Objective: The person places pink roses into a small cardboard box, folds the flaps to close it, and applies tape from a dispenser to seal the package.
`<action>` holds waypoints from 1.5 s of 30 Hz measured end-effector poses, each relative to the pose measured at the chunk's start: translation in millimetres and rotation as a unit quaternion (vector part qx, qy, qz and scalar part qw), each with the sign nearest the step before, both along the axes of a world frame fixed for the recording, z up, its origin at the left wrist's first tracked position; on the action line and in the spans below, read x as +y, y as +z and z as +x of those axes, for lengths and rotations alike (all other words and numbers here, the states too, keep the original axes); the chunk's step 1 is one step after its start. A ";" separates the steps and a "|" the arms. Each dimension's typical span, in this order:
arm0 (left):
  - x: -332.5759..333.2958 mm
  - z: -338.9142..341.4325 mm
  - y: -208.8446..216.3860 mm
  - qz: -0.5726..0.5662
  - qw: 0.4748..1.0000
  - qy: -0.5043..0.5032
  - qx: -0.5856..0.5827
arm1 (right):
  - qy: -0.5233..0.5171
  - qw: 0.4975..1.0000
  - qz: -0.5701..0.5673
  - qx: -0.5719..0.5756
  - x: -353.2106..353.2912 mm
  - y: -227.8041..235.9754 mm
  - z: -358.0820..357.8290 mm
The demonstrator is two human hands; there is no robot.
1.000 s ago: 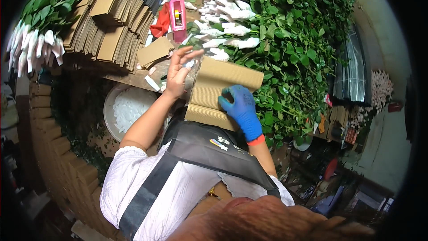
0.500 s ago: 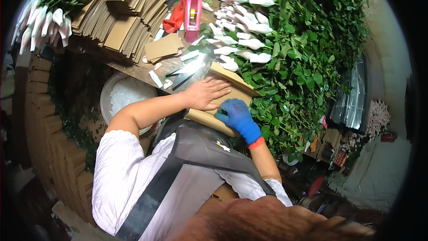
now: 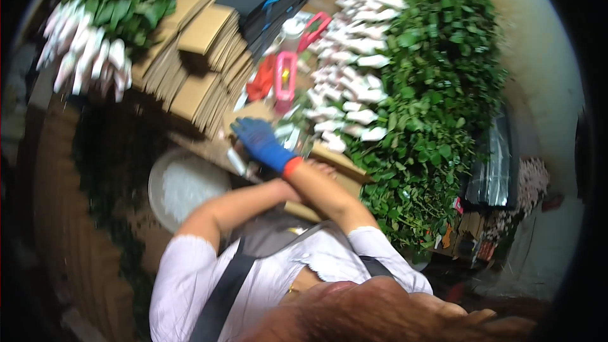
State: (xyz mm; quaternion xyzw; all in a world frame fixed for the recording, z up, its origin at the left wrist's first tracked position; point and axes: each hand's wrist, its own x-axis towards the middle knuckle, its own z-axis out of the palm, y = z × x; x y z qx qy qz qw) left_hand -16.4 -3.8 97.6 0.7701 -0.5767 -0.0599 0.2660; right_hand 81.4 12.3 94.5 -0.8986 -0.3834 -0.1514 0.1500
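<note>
In the head view, your right hand (image 3: pixel 261 142), in the blue glove, is crossed over your left arm, fingertips down at the small brown cards (image 3: pixel 255 111). Too blurry to tell if those fingers are pinching anything. Your bare left hand (image 3: pixel 324 169) is half hidden under that right forearm, so can't tell its grip either, but its fingers are at the ridged cardboard (image 3: pixel 352 183), which pokes out to their right. Just past the gloved fingers you've got a red cloth (image 3: pixel 260 82) and pink tape dispenser (image 3: pixel 284 97); the cardboard stack (image 3: pixel 193 98) is left of them.
</note>
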 end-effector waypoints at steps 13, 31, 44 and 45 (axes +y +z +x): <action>-9.5 3.9 -9.5 0.005 0.997 -0.016 -0.076 | -0.074 0.981 -0.176 0.025 3.1 -18.6 14.6; 6.2 4.5 27.8 -0.041 0.988 -0.038 -0.145 | -0.371 0.701 0.303 0.529 -201.4 121.3 -195.9; 22.1 -6.6 88.4 -0.084 0.995 0.036 0.045 | -0.326 0.792 0.146 0.495 -212.5 79.4 -179.8; 20.5 -8.8 84.1 -0.080 0.995 0.042 0.036 | -0.329 0.812 0.100 0.471 -209.8 92.9 -178.6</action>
